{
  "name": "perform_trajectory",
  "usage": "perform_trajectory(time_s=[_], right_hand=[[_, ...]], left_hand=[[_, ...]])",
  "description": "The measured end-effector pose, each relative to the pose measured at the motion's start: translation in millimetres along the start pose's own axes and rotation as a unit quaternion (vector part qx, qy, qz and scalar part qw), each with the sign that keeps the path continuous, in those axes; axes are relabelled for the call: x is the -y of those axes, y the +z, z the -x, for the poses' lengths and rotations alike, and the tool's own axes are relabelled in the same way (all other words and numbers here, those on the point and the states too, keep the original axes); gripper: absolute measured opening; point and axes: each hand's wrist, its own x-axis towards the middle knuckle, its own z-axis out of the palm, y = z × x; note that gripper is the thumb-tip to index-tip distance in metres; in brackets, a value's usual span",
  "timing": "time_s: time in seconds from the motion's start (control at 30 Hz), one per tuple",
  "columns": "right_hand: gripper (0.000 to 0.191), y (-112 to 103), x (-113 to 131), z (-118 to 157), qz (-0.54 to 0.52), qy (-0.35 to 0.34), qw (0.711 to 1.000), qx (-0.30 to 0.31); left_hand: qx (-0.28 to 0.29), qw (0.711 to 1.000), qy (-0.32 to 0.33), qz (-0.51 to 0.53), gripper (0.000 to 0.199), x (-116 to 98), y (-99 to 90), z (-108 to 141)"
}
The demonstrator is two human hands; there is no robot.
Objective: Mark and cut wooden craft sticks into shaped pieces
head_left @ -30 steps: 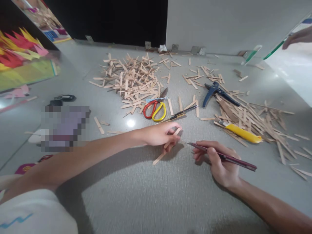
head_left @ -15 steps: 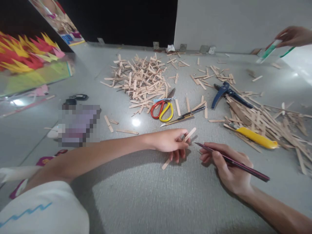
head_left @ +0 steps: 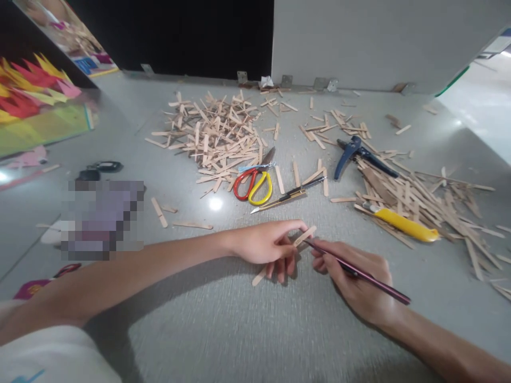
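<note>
My left hand point(head_left: 265, 244) is closed on a wooden craft stick point(head_left: 305, 235), which slants across its fingers. The stick's lower end sticks out below the fingertips, while the middle is hidden by the hand. In my right hand point(head_left: 361, 276) is a slim dark maroon pen point(head_left: 377, 283), gripped as for writing. Its tip meets the upper part of the stick, or lies very close to it. Just beyond both hands lie scissors point(head_left: 260, 187) with one red and one yellow handle, beside a black, white-tipped pen-like tool point(head_left: 287, 196).
A large heap of craft sticks point(head_left: 215, 133) lies at the back. To the right are a blue-handled cutter point(head_left: 365, 157), a yellow utility knife point(head_left: 407, 224) and cut stick pieces point(head_left: 415, 194). A blurred-out object point(head_left: 104, 218) lies left, below paper flames point(head_left: 32, 88). Upright panels point(head_left: 339, 42) stand behind.
My right hand has moved left, bringing the pen tip to the craft stick. The view has shifted right. Another person's hand with a green-and-clear object has left the view at upper right.
</note>
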Motion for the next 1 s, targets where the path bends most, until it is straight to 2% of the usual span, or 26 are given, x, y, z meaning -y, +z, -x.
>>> perform_trajectory(time_s=[0.17, 0.7, 0.83, 1.0], right_hand=[[0.027, 0.7, -1.7, 0.4, 0.002, 0.009, 1.000, 0.014], [0.026, 3.2, -5.7, 3.8, -0.012, 0.015, 0.999, 0.027], [0.027, 5.0, -7.3, 7.7, 0.005, -0.021, 0.999, 0.034], [0.033, 7.5, -9.0, 9.9, 0.023, -0.064, 0.997, 0.034]], left_hand=[[-0.017, 0.999, -0.009, -0.037, 0.009, -3.3, 2.8, 1.9], [-0.022, 0.997, -0.022, -0.072, 0.011, -9.7, 6.7, 3.2], [-0.027, 0.996, -0.012, -0.082, 0.008, -5.9, 5.7, 3.2], [-0.037, 0.996, 0.003, -0.077, 0.016, 0.0, 5.3, 2.7]])
